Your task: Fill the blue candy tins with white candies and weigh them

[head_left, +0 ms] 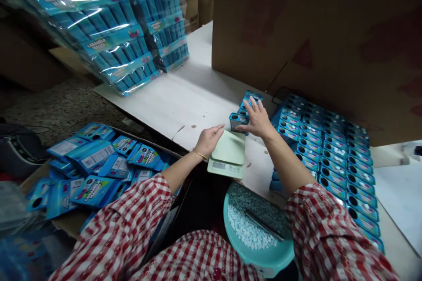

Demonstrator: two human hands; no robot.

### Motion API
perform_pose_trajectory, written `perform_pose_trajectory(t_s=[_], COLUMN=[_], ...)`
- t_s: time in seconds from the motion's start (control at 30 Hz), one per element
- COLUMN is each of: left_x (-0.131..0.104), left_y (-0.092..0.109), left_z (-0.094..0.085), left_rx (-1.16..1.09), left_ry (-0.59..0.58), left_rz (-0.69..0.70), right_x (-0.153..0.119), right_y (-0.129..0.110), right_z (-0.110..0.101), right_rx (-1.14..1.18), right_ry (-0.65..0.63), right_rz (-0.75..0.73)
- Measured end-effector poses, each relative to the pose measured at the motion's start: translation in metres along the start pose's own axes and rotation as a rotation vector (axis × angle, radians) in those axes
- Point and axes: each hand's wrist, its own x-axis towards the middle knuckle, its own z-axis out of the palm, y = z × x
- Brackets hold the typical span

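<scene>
My left hand (209, 141) is at the left edge of a pale green digital scale (230, 148), its fingers stretched out and holding nothing. Behind the scale stands a short row of small blue boxes (249, 99). My right hand (256, 117) reaches over the nearest blue box (238, 119) of that row, fingers spread, with the thumb beside the box. Whether the thumb touches it I cannot tell. Nothing lies on the scale's plate.
Rows of blue boxes (332, 158) fill the right side. A turquoise bowl (245, 257) of pale pellets sits near my lap. A carton of blue packs (95, 191) is at left. Wrapped packs (110, 39) and a large cardboard box (296, 22) stand behind.
</scene>
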Motion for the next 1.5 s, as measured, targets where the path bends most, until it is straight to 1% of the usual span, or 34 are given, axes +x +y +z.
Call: perform_pose_trajectory(t_s=[0.07, 0.1, 0.13, 0.17, 0.23, 0.33, 0.43, 0.6, 0.8, 0.97, 1.07, 1.13, 1.17, 1.23, 1.27, 1.3, 1.33, 1.37, 1.43, 1.5], left_x=[0.016, 0.023, 0.028, 0.031, 0.034, 0.031, 0.024, 0.018, 0.015, 0.009, 0.002, -0.005, -0.011, -0.023, -0.031, -0.039, -0.048, -0.057, -0.077, -0.099], left_y=[-0.001, -0.002, -0.003, -0.004, -0.007, -0.011, -0.013, -0.013, -0.013, -0.018, -0.019, -0.018, -0.017, -0.014, -0.012, -0.011, -0.010, -0.009, -0.007, -0.005], left_z=[0.007, 0.010, 0.013, 0.015, 0.019, 0.020, 0.017, 0.009, 0.003, 0.004, 0.007, 0.008, 0.008, 0.005, 0.003, 0.001, -0.001, -0.003, -0.004, -0.001], left_rx=[0.174, 0.241, 0.286, 0.317, 0.364, 0.406, 0.369, 0.305, 0.353, 0.309, 0.268, 0.229, 0.206, 0.162, 0.143, 0.127, 0.112, 0.099, 0.063, 0.008], left_ry=[0.016, 0.024, 0.028, 0.027, 0.013, -0.021, -0.023, -0.010, -0.013, -0.032, -0.044, -0.060, -0.069, -0.080, -0.082, -0.085, -0.088, -0.095, -0.118, -0.155], left_rz=[0.093, 0.116, 0.124, 0.130, 0.149, 0.166, 0.152, 0.127, 0.141, 0.109, 0.077, 0.066, 0.064, 0.053, 0.041, 0.025, 0.008, -0.011, -0.051, -0.099], right_x=[0.010, 0.014, 0.016, 0.018, 0.019, 0.021, 0.031, 0.056, 0.086, 0.111, 0.115, 0.105, 0.096, 0.066, 0.046, 0.025, 0.003, -0.019, -0.057, -0.084], right_y=[-0.003, -0.003, -0.003, -0.003, -0.001, 0.005, 0.015, 0.036, 0.059, 0.075, 0.077, 0.079, 0.081, 0.088, 0.093, 0.097, 0.100, 0.101, 0.099, 0.092], right_z=[-0.001, 0.000, 0.002, 0.005, 0.011, 0.018, 0.020, 0.020, 0.017, 0.016, 0.015, 0.011, 0.007, -0.005, -0.012, -0.018, -0.024, -0.028, -0.030, -0.027], right_rx=[-0.041, -0.057, -0.069, -0.076, -0.081, -0.091, -0.096, -0.065, -0.030, -0.049, -0.064, -0.050, -0.037, -0.019, -0.024, -0.044, -0.081, -0.132, -0.262, -0.399], right_ry=[-0.149, -0.211, -0.249, -0.261, -0.220, -0.164, -0.168, -0.176, -0.164, -0.178, -0.180, -0.149, -0.101, 0.057, 0.138, 0.188, 0.194, 0.157, 0.027, -0.054], right_rz=[0.057, 0.080, 0.097, 0.107, 0.098, 0.077, 0.078, 0.099, 0.177, 0.203, 0.201, 0.187, 0.175, 0.149, 0.141, 0.135, 0.126, 0.114, 0.090, 0.094])
